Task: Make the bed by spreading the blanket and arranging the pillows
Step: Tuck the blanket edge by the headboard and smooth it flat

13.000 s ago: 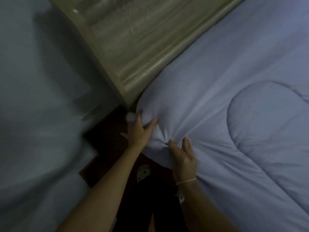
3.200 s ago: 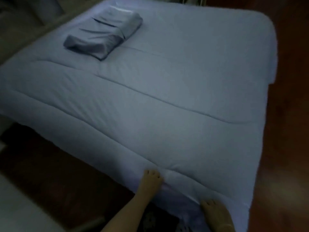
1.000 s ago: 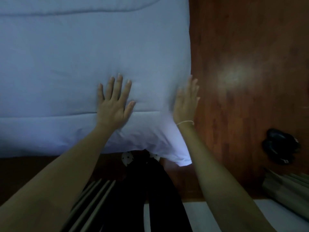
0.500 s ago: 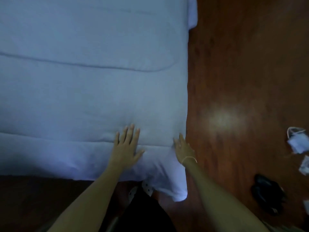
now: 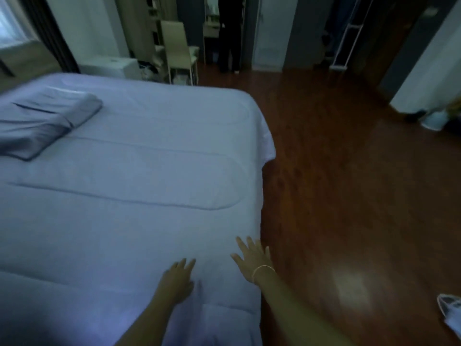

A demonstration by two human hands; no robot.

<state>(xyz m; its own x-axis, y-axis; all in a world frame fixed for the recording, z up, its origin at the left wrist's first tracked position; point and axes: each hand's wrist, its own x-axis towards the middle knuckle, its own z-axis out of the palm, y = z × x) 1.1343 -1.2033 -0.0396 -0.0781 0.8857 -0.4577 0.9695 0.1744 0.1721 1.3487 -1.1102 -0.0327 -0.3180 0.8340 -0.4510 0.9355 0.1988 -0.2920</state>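
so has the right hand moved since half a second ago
Yes. The right hand was at the blanket's right edge over the side; now it lies flat on top, just inside that edge, with the left hand beside it.

I see my left hand (image 5: pixel 175 283) and right hand (image 5: pixel 252 257) flat on the blanket's (image 5: pixel 129 196) near corner; a pillow (image 5: pixel 42 121) lies far left.

Bed (image 5: pixel 262 171): covered edge to edge by a pale blue quilted blanket (image 5: pixel 129 196), spread flat; one pillow (image 5: pixel 42 123) in matching cover lying on top near the far left. Dark wooden floor (image 5: pixel 349 183) alongside, right
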